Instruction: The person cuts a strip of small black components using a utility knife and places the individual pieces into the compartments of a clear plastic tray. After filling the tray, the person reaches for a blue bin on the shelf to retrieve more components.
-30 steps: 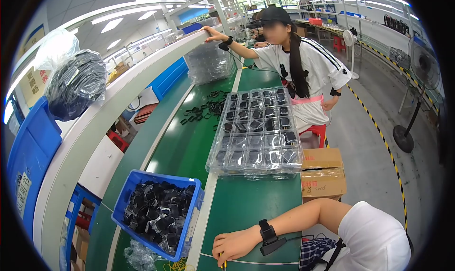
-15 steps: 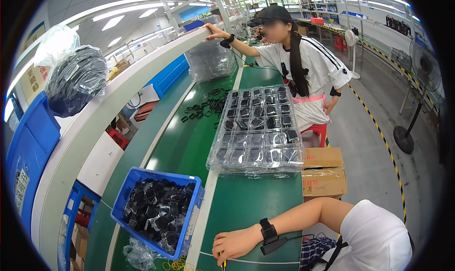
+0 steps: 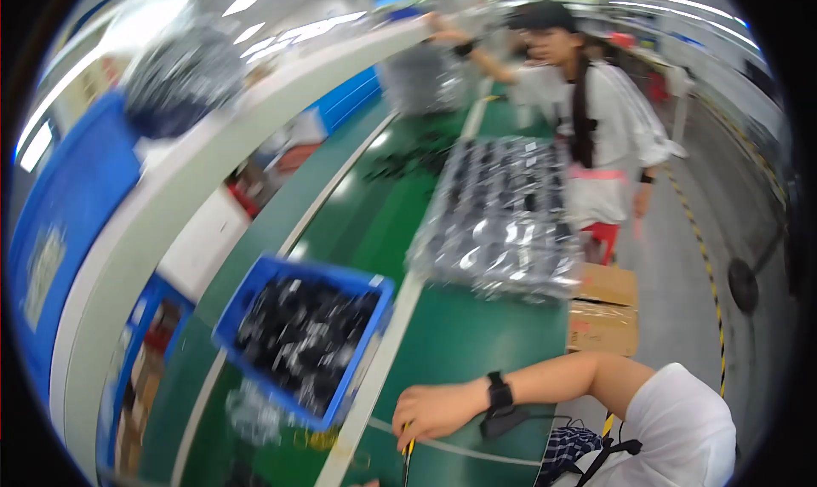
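My right hand (image 3: 438, 413) is closed around a slim yellow-and-black tool (image 3: 408, 444) that points down over the green bench; its exact kind is not clear. A black strap (image 3: 500, 393) with a small dark device circles that wrist. Of my left hand only a sliver of skin (image 3: 368, 484) shows at the lower edge, its fingers hidden. Left of my right hand, a blue bin (image 3: 223, 329) holds many small black square parts (image 3: 306, 334), some in clear film. Beside it lie crumpled clear plastic (image 3: 254, 412) and yellow rubber bands (image 3: 319, 438).
Clear plastic trays (image 3: 502, 270) with black parts in their pockets stand stacked farther along the green bench. A co-worker (image 3: 600, 112) in white stands behind them, one hand on a pale beam (image 3: 213, 138). Cardboard boxes (image 3: 602, 321) and a fan (image 3: 742, 284) are at the right.
The view has swung, so the bench and its contents sit farther right, and it is blurred. My right hand still grips the tool. A bit of skin now shows at the lower edge.
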A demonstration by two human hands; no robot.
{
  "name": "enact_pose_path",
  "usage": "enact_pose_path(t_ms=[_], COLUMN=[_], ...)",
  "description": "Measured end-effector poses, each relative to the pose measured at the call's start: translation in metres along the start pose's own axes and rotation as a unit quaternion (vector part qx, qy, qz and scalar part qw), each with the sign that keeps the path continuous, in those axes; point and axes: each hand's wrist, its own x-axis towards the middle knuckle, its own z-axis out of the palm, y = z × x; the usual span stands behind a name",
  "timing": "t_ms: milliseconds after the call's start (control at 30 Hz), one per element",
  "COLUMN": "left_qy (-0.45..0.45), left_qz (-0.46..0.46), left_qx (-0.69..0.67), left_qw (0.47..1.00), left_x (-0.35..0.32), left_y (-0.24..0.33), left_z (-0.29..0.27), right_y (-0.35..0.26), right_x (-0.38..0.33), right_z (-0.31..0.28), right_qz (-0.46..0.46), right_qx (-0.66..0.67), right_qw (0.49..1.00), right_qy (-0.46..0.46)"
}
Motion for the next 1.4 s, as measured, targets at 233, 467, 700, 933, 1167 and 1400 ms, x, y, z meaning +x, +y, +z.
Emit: enact_pose_path(t_ms=[233, 467, 700, 933, 1167, 1400], left_qy=[0.203, 0.311, 0.205, 0.093, -0.07, -0.133], left_qz=[-0.111, -0.231, -0.174, 0.019, 0.066, 0.146], left_qx=[-0.158, -0.591, -0.738, -0.264, -0.038, 0.014], left_qw=[0.96, 0.707, 0.619, 0.96, 0.995, 0.98], left_x=[0.016, 0.02, 0.134, 0.251, 0.28, 0.292], left_y=[-0.023, -0.024, 0.001, -0.036, -0.021, -0.031], left_z=[0.015, -0.014, -0.028, 0.017, 0.02, 0.011], right_y=[-0.002, -0.005, 0.001, 0.008, 0.004, 0.012], right_x=[0.008, 0.017, 0.002, 0.0, -0.003, 0.006], right_z=[-0.023, -0.018, -0.013, 0.005, 0.004, 0.017], right_qz=[0.011, 0.041, 0.047, -0.013, 0.018, 0.01], right_qx=[-0.014, -0.054, -0.052, -0.01, 0.02, -0.066], right_qw=[0.999, 0.997, 0.997, 1.0, 0.999, 0.997], right_qy=[-0.043, -0.04, -0.022, 0.006, 0.018, 0.024])
